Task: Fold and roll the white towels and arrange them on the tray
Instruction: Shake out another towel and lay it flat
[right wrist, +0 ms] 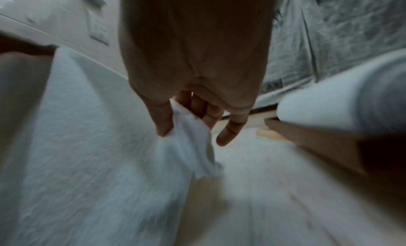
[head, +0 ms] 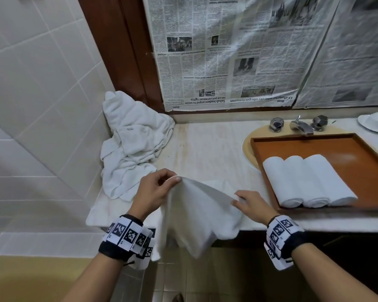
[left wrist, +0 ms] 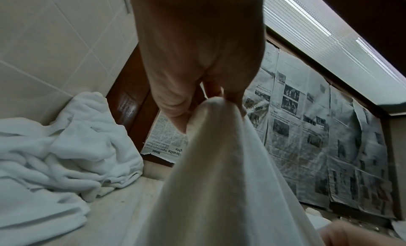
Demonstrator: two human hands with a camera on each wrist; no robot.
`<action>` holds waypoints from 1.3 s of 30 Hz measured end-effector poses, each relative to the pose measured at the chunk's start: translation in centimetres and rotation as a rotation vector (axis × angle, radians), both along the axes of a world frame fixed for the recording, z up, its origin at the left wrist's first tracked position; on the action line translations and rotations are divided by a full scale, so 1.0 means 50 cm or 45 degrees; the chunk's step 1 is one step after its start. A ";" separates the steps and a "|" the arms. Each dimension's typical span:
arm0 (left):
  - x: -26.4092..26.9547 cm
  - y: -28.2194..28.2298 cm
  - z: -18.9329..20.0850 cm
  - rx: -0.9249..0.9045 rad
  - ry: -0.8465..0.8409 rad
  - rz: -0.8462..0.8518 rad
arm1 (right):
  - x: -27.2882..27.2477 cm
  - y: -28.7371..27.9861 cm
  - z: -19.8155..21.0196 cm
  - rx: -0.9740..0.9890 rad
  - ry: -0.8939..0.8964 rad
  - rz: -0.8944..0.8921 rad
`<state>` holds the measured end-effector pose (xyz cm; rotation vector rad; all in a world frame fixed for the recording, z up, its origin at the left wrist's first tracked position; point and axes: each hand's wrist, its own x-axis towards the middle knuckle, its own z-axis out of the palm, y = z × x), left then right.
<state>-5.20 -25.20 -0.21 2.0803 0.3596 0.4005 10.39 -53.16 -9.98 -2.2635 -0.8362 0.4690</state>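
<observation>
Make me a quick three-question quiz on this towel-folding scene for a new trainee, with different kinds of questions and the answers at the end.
1. How many rolled towels lie on the tray?
2. True or false: the left hand rests flat on the counter.
3. Multiple choice: where is the pile of unfolded towels? A) on the tray B) in the counter's left corner, against the tiled wall C) on the floor

Key
1. Three, side by side at the tray's near end.
2. False: it pinches one corner of the white towel, and the right hand pinches another, so the cloth hangs over the counter's front edge.
3. B
</observation>
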 end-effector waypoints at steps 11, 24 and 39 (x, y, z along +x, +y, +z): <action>-0.038 0.017 -0.100 0.349 0.299 -0.133 | -0.048 0.039 0.126 0.367 -0.008 -0.140; -0.034 -0.020 -0.041 -0.077 -0.031 -0.159 | -0.074 0.103 0.148 0.202 -0.087 0.031; -0.041 -0.025 -0.054 0.152 0.100 -0.349 | -0.136 0.164 0.189 0.209 -0.113 0.132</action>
